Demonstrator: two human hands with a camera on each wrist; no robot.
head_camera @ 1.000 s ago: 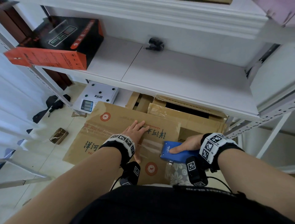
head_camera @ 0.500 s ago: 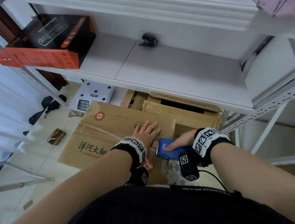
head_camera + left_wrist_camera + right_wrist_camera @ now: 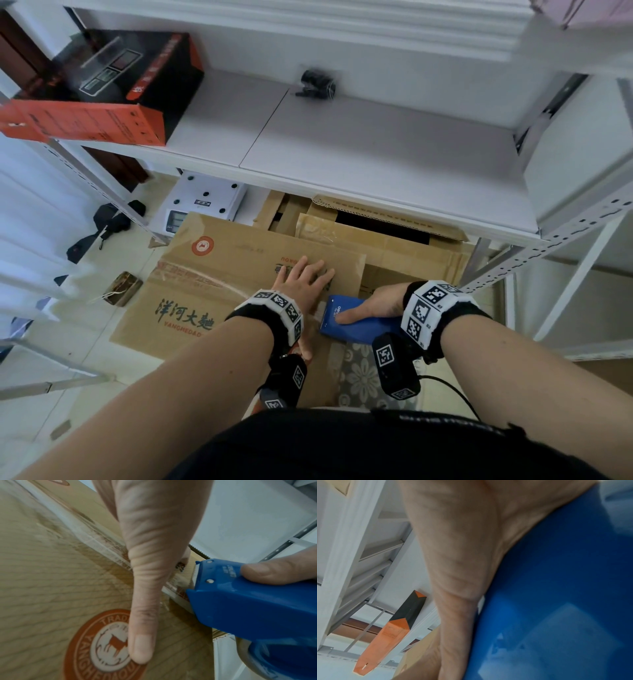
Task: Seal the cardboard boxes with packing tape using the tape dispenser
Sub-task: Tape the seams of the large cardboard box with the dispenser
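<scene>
A brown cardboard box (image 3: 212, 274) with red print lies on the floor under the shelf, clear tape along its top seam (image 3: 96, 539). My left hand (image 3: 303, 282) lies flat on the box top with straight fingers, its thumb (image 3: 142, 635) stretched over the round red logo (image 3: 96, 642). My right hand (image 3: 371, 305) grips the blue tape dispenser (image 3: 356, 325) at the box's right end. Its forefinger lies along the blue body (image 3: 248, 601), whose toothed blade (image 3: 195, 573) sits against the taped seam. In the right wrist view the blue dispenser (image 3: 556, 601) fills the frame beside my thumb.
A white metal shelf (image 3: 376, 147) overhangs the boxes, carrying an orange-and-black carton (image 3: 102, 96) and a small black object (image 3: 317, 82). More open cardboard boxes (image 3: 376, 236) sit behind. A white scale (image 3: 205, 202) and a small brown item (image 3: 123, 287) lie on the tiled floor at left.
My left hand has slid forward and to the right along the box top. The dispenser and right hand stay at the box's right end.
</scene>
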